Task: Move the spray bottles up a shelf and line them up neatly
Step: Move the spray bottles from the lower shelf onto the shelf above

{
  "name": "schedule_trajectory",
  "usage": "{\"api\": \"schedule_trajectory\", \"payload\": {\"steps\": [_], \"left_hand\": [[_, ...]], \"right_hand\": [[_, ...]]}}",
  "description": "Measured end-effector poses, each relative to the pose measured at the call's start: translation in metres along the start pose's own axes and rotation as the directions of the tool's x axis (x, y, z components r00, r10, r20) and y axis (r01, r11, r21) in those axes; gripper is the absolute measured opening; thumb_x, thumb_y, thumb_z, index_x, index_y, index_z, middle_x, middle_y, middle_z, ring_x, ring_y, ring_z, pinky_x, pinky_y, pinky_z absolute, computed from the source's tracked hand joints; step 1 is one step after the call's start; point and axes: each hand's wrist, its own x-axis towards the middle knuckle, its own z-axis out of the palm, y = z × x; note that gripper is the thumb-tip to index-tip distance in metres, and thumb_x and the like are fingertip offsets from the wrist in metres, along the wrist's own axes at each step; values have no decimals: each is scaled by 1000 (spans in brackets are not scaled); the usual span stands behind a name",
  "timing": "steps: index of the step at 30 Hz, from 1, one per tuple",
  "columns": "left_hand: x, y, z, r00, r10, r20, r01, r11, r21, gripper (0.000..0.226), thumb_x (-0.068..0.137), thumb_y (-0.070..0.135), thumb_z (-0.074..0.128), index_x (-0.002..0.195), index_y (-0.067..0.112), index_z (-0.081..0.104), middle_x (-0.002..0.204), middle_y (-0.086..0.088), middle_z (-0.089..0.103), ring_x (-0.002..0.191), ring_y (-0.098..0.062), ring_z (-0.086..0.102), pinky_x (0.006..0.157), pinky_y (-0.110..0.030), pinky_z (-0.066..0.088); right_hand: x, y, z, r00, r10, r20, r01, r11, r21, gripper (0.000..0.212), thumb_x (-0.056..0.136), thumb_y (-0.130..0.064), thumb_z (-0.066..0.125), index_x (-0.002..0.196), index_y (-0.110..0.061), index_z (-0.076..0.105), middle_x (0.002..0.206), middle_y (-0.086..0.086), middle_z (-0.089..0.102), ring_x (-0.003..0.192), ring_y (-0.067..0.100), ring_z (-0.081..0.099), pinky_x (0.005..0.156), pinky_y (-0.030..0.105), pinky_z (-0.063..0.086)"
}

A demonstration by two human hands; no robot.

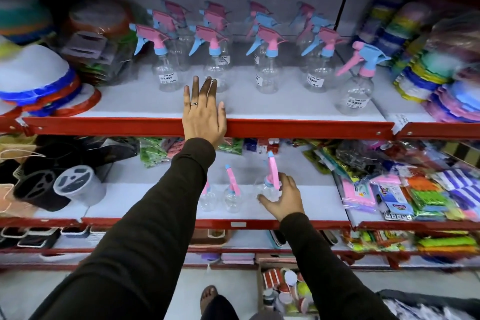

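Observation:
Several clear spray bottles with pink and blue trigger heads stand in rows on the upper shelf (259,109). One bottle (357,86) stands apart at the right, nearer the front. My left hand (204,112) is flat and open, fingers just short of the second front bottle (217,65). On the lower shelf (319,205) three more bottles stand near the front; the middle one (232,196) is free. My right hand (284,197) curls around the rightmost one (267,184), fingers at its neck and thumb at its body.
Stacked plastic bowls (39,78) and a jar fill the upper shelf's left; coloured packs (428,67) crowd its right. Packaged goods (415,195) lie right of the lower bottles, dark containers (52,184) to the left. A box of items (285,291) sits on the floor.

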Motion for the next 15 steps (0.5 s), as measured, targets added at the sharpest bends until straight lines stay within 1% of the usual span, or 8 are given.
{"api": "schedule_trajectory", "payload": {"steps": [4, 8, 11, 13, 15], "left_hand": [[-1, 0, -2, 1000, 0, 23, 0, 1000, -5, 60, 100, 34, 23, 154, 6, 31, 162, -8, 30, 155, -29, 8, 126, -47, 1], [-2, -1, -3, 1000, 6, 26, -6, 1000, -8, 62, 100, 35, 20, 153, 5, 31, 162, -9, 31, 155, -29, 9, 126, -48, 4], [-3, -2, 0, 999, 3, 37, -3, 1000, 6, 62, 100, 35, 20, 153, 5, 31, 162, -10, 30, 155, -28, 9, 126, -47, 2], [-1, -1, 0, 999, 3, 38, -3, 1000, 14, 62, 100, 35, 20, 153, 5, 31, 163, -10, 29, 155, -28, 8, 126, -46, -1], [-1, -1, 0, 999, 6, 35, -6, 1000, 2, 63, 99, 35, 20, 154, 5, 31, 163, -10, 29, 155, -28, 9, 126, -46, 0]], "right_hand": [[-9, -18, -24, 984, -153, -87, 152, 988, -13, 60, 63, -37, 79, 117, -25, 56, 107, -6, 54, 95, 14, 55, 84, 34, 54], [-11, -43, -47, 954, -253, -162, 251, 967, -35, 59, 62, -39, 77, 115, -23, 55, 104, -6, 52, 92, 9, 53, 82, 30, 53], [-7, -63, -64, 925, -319, -205, 314, 948, -62, 65, 62, -44, 75, 119, -20, 56, 105, -9, 49, 94, 9, 51, 84, 26, 51], [-2, -76, -74, 894, -374, -249, 371, 927, -60, 64, 62, -42, 75, 117, -17, 58, 103, -8, 49, 92, 8, 51, 82, 24, 49], [6, -89, -82, 873, -396, -284, 400, 916, -47, 62, 60, -39, 78, 114, -13, 60, 102, -1, 52, 89, 9, 52, 80, 19, 47]]}}
